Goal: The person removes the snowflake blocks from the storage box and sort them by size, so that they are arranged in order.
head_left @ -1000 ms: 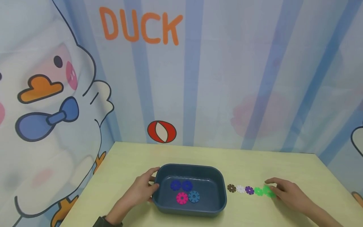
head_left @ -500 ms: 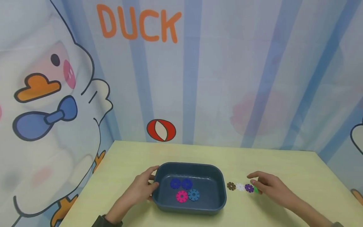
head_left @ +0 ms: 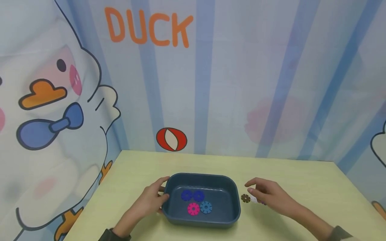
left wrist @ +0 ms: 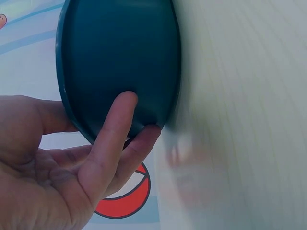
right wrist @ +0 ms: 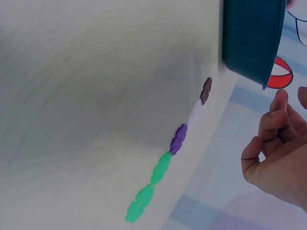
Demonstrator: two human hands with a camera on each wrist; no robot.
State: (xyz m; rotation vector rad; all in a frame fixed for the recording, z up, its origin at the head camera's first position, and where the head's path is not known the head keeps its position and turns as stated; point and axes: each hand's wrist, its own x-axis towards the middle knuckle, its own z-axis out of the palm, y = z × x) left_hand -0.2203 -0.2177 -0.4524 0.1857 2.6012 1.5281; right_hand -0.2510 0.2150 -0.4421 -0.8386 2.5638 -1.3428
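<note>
My left hand (head_left: 149, 202) grips the left end of a dark blue plastic tub (head_left: 221, 214), thumb at the rim and fingers round the outside wall. Inside the tub lie two dark blue notched discs (head_left: 192, 195), a pink disc (head_left: 193, 209) and a lighter blue disc (head_left: 206, 207). Right of the tub, my right hand (head_left: 272, 197) hovers over a row of discs with fingers loosely bent and nothing between them. The right wrist view shows this row on the table: a brown disc (right wrist: 206, 91), a white disc (right wrist: 194, 114), a purple disc (right wrist: 178, 139) and green discs (right wrist: 160, 168).
The pale yellow table (head_left: 144, 164) meets a printed curtain (head_left: 232, 83) along its back edge. A duck drawing (head_left: 39, 140) covers the cloth on the left. The tub stands close to the brown end of the row.
My right hand has left the green end of the row and moved left over the discs, towards the tub. The left hand and the tub stay put.
</note>
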